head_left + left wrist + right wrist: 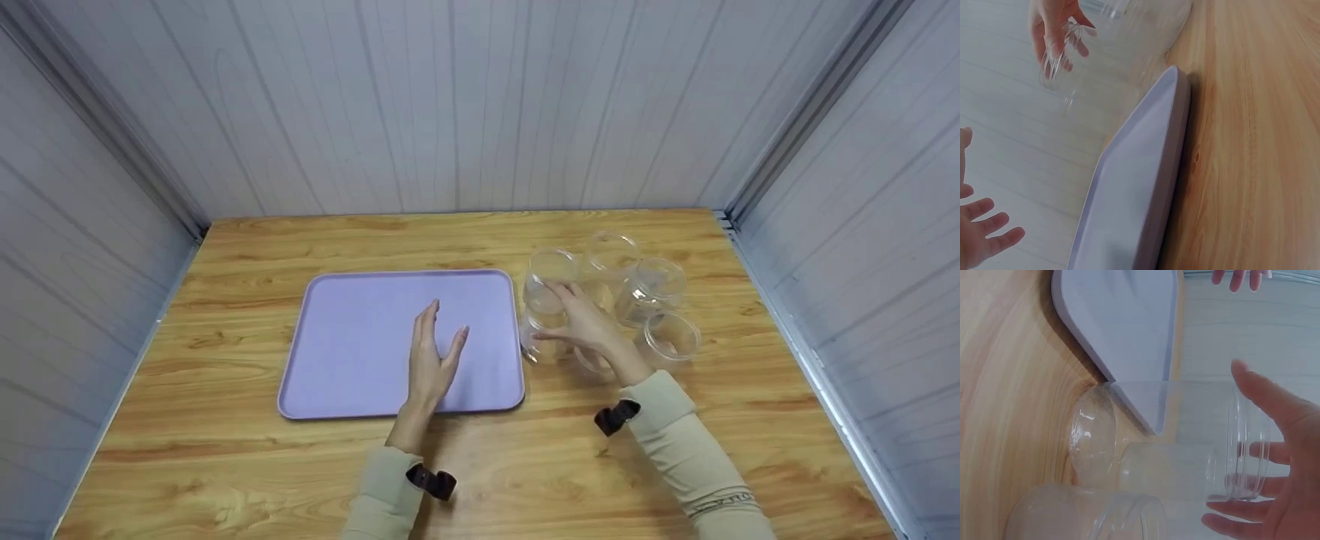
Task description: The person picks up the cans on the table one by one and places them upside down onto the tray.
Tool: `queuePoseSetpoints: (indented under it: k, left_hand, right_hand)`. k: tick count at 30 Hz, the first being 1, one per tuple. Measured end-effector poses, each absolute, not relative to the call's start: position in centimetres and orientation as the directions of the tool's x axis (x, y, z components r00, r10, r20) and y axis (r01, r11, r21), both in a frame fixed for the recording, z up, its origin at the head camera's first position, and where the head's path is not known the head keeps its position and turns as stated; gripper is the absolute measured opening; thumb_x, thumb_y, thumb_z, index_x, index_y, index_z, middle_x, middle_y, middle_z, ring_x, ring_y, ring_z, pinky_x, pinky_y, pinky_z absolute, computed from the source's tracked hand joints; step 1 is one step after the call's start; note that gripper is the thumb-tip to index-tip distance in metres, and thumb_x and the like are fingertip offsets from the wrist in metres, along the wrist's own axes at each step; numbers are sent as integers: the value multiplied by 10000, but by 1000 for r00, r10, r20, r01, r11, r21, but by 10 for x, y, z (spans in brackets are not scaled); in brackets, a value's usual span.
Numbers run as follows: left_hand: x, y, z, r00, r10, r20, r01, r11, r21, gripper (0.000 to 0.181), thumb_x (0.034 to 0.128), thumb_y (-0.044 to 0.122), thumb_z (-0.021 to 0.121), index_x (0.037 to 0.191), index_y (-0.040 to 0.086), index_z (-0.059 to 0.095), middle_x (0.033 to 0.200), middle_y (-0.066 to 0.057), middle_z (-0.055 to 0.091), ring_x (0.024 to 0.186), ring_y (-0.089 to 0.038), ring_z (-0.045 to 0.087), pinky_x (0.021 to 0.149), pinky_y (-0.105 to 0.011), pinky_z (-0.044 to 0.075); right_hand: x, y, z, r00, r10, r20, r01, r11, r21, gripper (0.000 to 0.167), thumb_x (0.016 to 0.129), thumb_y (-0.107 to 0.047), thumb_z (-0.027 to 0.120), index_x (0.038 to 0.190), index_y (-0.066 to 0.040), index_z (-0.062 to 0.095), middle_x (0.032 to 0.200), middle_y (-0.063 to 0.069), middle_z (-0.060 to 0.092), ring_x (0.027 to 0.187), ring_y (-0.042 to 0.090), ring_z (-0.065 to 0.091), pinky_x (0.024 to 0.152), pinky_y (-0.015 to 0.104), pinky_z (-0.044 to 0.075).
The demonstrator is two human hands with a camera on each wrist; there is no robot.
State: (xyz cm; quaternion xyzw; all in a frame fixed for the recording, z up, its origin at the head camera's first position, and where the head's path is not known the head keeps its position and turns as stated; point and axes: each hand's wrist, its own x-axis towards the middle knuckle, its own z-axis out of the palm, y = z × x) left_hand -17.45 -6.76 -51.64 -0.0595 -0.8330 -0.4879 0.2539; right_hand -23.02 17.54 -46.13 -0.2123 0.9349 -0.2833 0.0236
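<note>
My right hand [592, 324] reaches over the near-left jar of a group of clear plastic jars. Its thumb and fingers are spread around the rim of that jar [1202, 416], which stands beside the tray's right edge; I cannot tell how firmly they touch it. My left hand [430, 367] is held above the right part of a lilac tray [352, 337], fingers extended, thumb apart, nothing in it. In the left wrist view, some of its fingers [996, 228] show at the lower left.
Further clear jars stand close together on the right, including one at the back [611, 251], one at the right [660, 281] and one in front [673, 337]. The wooden table [225, 472] meets pale panel walls [450, 112] at the back and sides.
</note>
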Motion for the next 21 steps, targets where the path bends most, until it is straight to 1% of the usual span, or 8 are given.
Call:
queuePoseSetpoints:
  k: [4,8,11,17,21]
  left_hand:
    - [-174,-67,-517,-877,-147,458,352,452,820,605,842,262,602,1305,-49,366,1263,-180,426,1174,-285,394,976,-409,311]
    - [-172,-67,-517,-894,-147,423,337,404,851,607,842,252,603,1321,-27,357,1297,-183,403,1209,-288,359,971,-430,315]
    - [-171,-67,-518,-901,-145,410,332,381,863,607,840,248,606,1329,-11,356,1310,-183,390,1222,-289,341,944,-455,341]
    - [-169,-65,-519,-907,-128,402,338,350,874,603,837,241,609,1327,-9,360,1323,-176,376,1225,-283,334,893,-494,373]
    - [-167,-65,-518,-921,-108,374,325,313,892,609,845,244,600,1336,-7,343,1348,-166,346,1242,-282,309,896,-517,359]
  right_hand:
    - [-229,175,-463,-919,-384,91,-364,736,-570,858,657,-324,771,1358,-81,341,1292,205,371,1133,353,409,921,488,348]
    - [-225,177,-463,-937,-333,104,-330,745,-580,845,652,-325,770,1343,-72,357,1263,203,386,1106,357,427,905,489,362]
    - [-221,180,-463,-945,-303,124,-316,738,-596,850,650,-342,769,1338,-58,359,1225,208,399,1083,355,434,900,487,364]
    - [-210,183,-462,-951,-240,196,-309,713,-629,827,644,-340,775,1320,-61,389,1200,199,425,1072,336,433,908,472,359]
    - [-202,183,-462,-947,-194,256,-319,656,-684,815,635,-310,789,1304,-45,405,1195,191,429,1059,334,448,894,445,390]
